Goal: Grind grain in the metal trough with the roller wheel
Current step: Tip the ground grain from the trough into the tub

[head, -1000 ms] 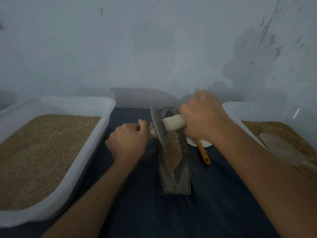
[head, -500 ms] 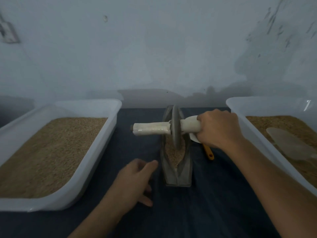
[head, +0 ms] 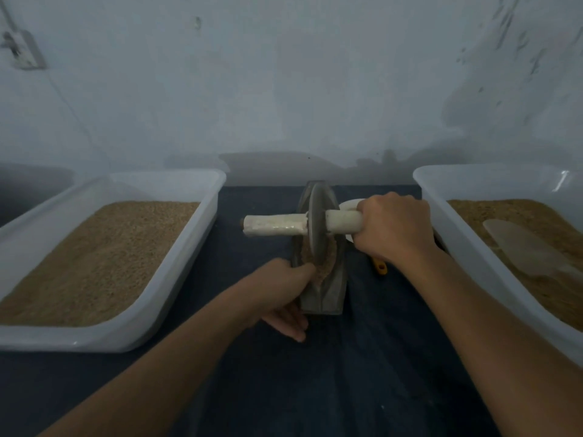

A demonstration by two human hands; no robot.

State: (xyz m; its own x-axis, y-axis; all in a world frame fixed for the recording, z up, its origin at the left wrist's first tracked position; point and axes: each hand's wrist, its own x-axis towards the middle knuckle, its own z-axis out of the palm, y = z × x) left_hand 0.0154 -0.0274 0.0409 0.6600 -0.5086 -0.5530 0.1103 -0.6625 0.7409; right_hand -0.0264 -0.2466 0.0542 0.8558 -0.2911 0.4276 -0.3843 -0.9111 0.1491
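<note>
The right hand (head: pixel 394 227) clamps the heavy grey roller wheel's (head: pixel 316 222) stiff white handle (head: pixel 342 220); the left hand (head: pixel 280 290) grips the grey metal trough (head: pixel 331 291), steadying it.

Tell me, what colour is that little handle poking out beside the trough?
Orange. The handle peeks out under the right hand, seen in the head view.

- metal trough (head: pixel 328 291) centre of cloth-covered table (head: pixel 362 373), lengthwise toward wall (head: pixel 284 89)
- roller wheel (head: pixel 316 228) upright in trough, on grain (head: pixel 325 263); handle (head: pixel 274 226) sticks out left and right
- left bin (head: pixel 132 323) left of trough, apart
- right bin (head: pixel 457 241) right of trough; scoop (head: pixel 523 250) lies in it
- spatula (head: pixel 379 265) between trough and right bin
- left hand (head: pixel 280 294) on trough's near left side; right hand (head: pixel 394 228) on right handle end
</note>
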